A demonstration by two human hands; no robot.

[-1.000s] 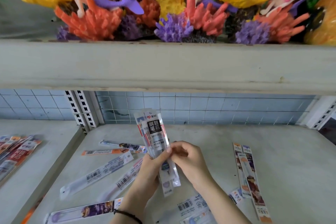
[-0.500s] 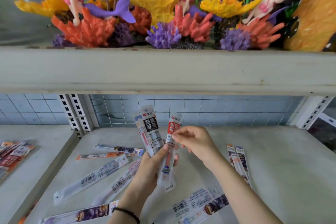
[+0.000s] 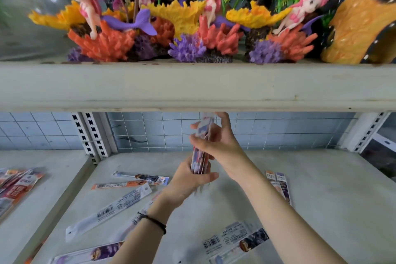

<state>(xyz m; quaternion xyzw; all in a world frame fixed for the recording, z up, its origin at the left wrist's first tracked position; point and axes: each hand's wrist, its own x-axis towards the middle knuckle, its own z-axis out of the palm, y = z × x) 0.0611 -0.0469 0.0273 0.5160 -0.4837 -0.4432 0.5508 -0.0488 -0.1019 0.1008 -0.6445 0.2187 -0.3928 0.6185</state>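
A bundle of long thin pen-refill packets (image 3: 201, 154) stands upright in the air above the grey lower shelf (image 3: 321, 195). My left hand (image 3: 190, 180) grips the bundle's lower end. My right hand (image 3: 216, 141) wraps around its upper half, with fingers reaching to the top near the upper shelf's front edge. The packets are blurred and partly hidden by both hands. Several more packets (image 3: 107, 210) lie scattered flat on the shelf below.
The upper shelf's front edge (image 3: 192, 85) hangs just above the bundle, carrying mermaid and coral ornaments (image 3: 192, 28). A slotted upright (image 3: 90, 135) divides off the left shelf bay, where a pile of packets (image 3: 15, 186) lies. Two packets (image 3: 280, 186) lie right of my arms.
Both hands have risen with the packets. My right hand has brought the red-labelled packet into the bundle and now grasps the gathered bundle's upper half. The view has tilted upward.
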